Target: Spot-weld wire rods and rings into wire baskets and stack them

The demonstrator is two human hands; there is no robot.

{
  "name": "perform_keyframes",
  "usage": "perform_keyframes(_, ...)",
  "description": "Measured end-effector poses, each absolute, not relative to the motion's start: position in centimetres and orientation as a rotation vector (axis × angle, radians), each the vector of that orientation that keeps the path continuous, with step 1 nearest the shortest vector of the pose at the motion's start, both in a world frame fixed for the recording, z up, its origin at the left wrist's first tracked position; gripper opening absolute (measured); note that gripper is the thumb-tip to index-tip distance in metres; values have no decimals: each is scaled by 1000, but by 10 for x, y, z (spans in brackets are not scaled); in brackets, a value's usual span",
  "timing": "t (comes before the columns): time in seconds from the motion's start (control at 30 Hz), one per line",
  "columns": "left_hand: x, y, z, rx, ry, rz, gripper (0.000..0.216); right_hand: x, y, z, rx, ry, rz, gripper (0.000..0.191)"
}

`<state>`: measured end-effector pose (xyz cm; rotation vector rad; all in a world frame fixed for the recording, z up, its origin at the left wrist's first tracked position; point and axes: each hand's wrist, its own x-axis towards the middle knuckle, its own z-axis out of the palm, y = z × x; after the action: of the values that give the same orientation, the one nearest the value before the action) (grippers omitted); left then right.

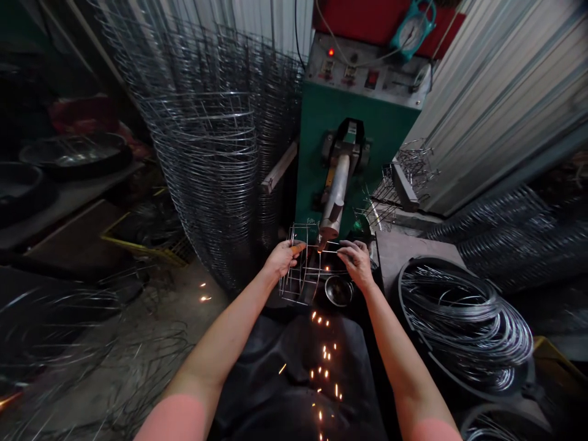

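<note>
My left hand (283, 260) is closed on a small wire frame (303, 283), with something orange covering a fingertip. Opposite it, my right hand (357, 260) pinches the end of a thin straight wire (331, 251). Between the hands, the wire and frame meet under the electrode tip (327, 234) of a green spot-welding machine (316, 159), where a spot glows orange. Bright sparks (325, 354) fall over the dark cloth (298, 392) on my lap. Just below the frame sits a small round metal bowl (339, 290).
Tall stacks of round wire baskets (206, 147) stand at the left of the machine. On the right, a black tub (404, 300) holds coiled wire (487, 324). More wire racks (408, 171) lie behind. Loose wires and a yellow crate (138, 239) are on the left floor.
</note>
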<state>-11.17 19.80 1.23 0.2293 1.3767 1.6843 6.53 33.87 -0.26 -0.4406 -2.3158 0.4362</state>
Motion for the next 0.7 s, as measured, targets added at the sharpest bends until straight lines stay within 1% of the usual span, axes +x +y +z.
perform_keyframes(0.27, -113, 198, 14, 285, 1374, 1698, 36, 66, 337, 5, -443, -2319, 431, 16)
perform_keyframes(0.7, -113, 196, 15, 303, 1397, 1653, 33, 66, 339, 2, -492, -2349, 490, 17)
